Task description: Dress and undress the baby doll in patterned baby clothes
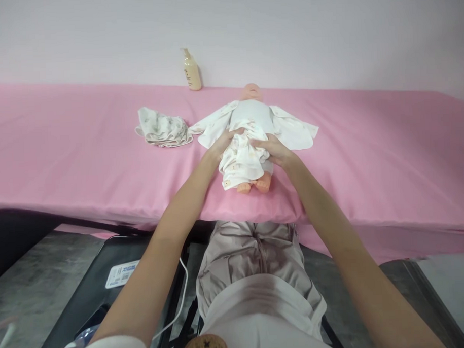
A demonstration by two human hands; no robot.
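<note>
A baby doll (253, 112) lies on its back on the pink-covered table (102, 173), head toward the wall and feet (263, 183) toward me. An opened white jacket (294, 127) spreads out under it to both sides. Over its belly and legs is a bunched white printed baby garment (242, 161); its exact kind is unclear in the folds. My left hand (226, 142) is closed on the garment's left side, fingertips partly hidden in the cloth. On the other side my right hand (276, 149) pinches the same garment, thumb on top.
A folded printed cloth (164, 128) lies left of the doll. By the wall stands a cream pump bottle (192, 71). Below the table's front edge, a black chair (95, 285) at lower left bears a labelled card (121, 274), and a white cable (184, 285) runs past it.
</note>
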